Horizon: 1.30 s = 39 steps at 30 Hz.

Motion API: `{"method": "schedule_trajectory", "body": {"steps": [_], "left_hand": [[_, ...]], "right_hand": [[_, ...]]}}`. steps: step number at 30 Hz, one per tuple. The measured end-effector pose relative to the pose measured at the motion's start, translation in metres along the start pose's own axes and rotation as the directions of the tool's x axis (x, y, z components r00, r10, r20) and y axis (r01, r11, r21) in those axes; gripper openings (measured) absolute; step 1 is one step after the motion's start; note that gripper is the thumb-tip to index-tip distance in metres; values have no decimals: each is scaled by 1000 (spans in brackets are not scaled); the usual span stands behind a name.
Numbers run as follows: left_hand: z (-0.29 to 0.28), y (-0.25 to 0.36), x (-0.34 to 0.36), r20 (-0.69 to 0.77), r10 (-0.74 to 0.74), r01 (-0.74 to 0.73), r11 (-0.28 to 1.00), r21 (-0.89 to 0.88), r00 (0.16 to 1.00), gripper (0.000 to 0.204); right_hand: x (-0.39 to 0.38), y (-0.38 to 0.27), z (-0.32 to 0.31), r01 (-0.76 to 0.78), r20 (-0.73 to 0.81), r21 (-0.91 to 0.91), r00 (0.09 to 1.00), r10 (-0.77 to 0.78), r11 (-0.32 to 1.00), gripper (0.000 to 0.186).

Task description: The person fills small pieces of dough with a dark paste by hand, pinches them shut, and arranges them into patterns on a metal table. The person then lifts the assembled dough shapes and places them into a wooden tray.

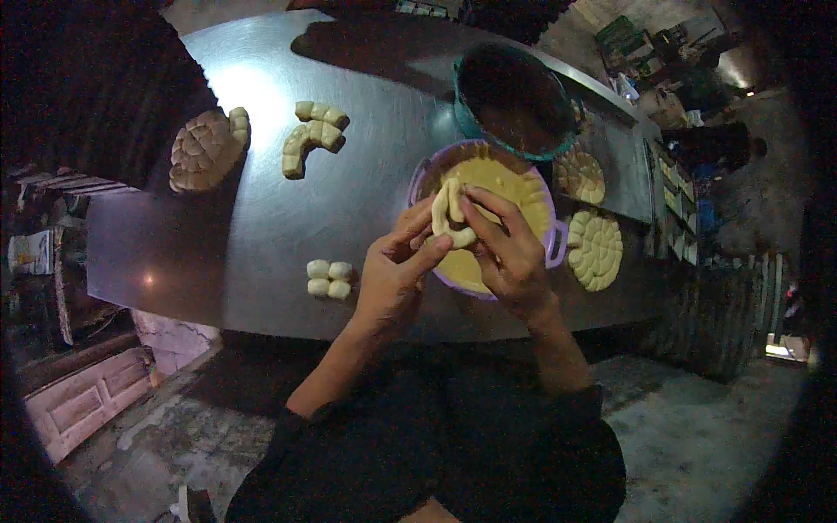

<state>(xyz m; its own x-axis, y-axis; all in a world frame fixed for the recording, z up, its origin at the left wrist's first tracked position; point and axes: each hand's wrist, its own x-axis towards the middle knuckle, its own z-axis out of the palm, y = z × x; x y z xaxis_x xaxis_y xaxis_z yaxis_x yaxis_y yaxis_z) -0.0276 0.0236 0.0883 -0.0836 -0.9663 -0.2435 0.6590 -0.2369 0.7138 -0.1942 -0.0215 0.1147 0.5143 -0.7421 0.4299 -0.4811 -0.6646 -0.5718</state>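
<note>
Inspection finds the left hand (397,266) and right hand (516,259) gripping a looped dough strip (441,216) between their fingertips, over the yellow mixture (520,187) in the purple basin (562,235) on the bench (261,261). The step in hand is, in judgement, shaping or joining the strip, and the next move is likely calling for light, even pressure. Its long axis is running roughly near to far, the bend pointing far and the near part curving right.

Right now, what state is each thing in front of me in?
Dough piece: curved, held up.
Left hand: pinching it.
Right hand: pinching it.
Purple basin: open, yellow paste inside.
Teal tub: open, contents too dark to tell.
Four-part dough: uncovered.
Two dough strips: uncovered.
Segmented dough rounds: uncovered.
</note>
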Motion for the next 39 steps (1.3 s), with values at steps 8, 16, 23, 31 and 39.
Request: {"method": "schedule_trajectory", "body": {"steps": [8,16,23,31,39], "left_hand": [[53,-39,-62,76,311,-317,873,371,947,37],[70,-63,-113,-61,192,-138,860,492,979,28],[80,-73,-148,14,294,-257,807,532,956,27],[57,-70,-161,-44,225,-180,868,463,973,32],[-16,-74,-149,-14,146,-139,964,225,989,39]], "right_hand": [[-77,-19,-36,-34,-88,547,991,97,837,27],[-115,-51,-83,243,81,242,960,-270,939,36],[-127,-49,-92,133,172,335,965,-199,933,28],[-126,-67,-71,-238,307,656,951,35,717,47],[-110,-58,-3,-47,363,406,925,-113,913,79]]}}
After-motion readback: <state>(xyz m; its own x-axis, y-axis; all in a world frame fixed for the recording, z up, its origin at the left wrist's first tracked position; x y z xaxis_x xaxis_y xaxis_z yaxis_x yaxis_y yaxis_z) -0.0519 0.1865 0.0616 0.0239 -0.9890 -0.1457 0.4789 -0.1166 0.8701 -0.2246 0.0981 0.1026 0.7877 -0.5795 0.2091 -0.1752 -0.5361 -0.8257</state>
